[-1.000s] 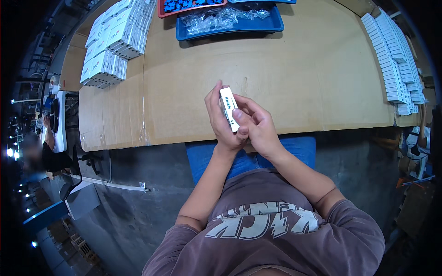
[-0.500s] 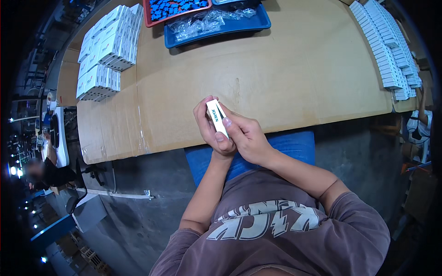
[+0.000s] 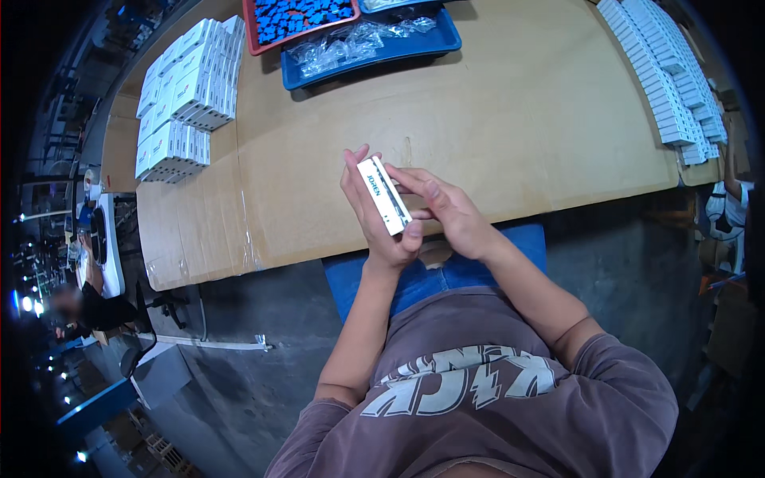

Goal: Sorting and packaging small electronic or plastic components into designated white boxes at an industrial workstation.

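White box, small and slim, is held above the near part of a cardboard-covered table [image 3: 518, 143], in front of the wearer's body. White box [image 3: 379, 193] lies against the left palm, between the two hands, its long axis slanting from upper left, away from the body, down to lower right. The left hand [image 3: 373, 225] is the nearer one, clamped along the box's left side with the thumb by its lower end. The right hand [image 3: 464, 223] is just to the right, fingers curved and apart, thumb lifted (whether its fingertips touch the box, I cannot tell). Along the box's right side runs a dark strip edged in white.

Counted out: two hands, one held box, and three trays at the top of the view. One is a red tray [image 3: 251, 40] of small blue pieces [image 3: 303, 17], one a blue tray [image 3: 414, 52] of clear plastic pieces [image 3: 343, 49], and one a second blue tray [image 3: 390, 9], cut off by the frame. Two groups of white cartons flank the table, a left stack [image 3: 187, 95] and a right stack [image 3: 665, 76], their cartons too many to count reliably. At least one co-worker [image 3: 103, 307] appears, far left.
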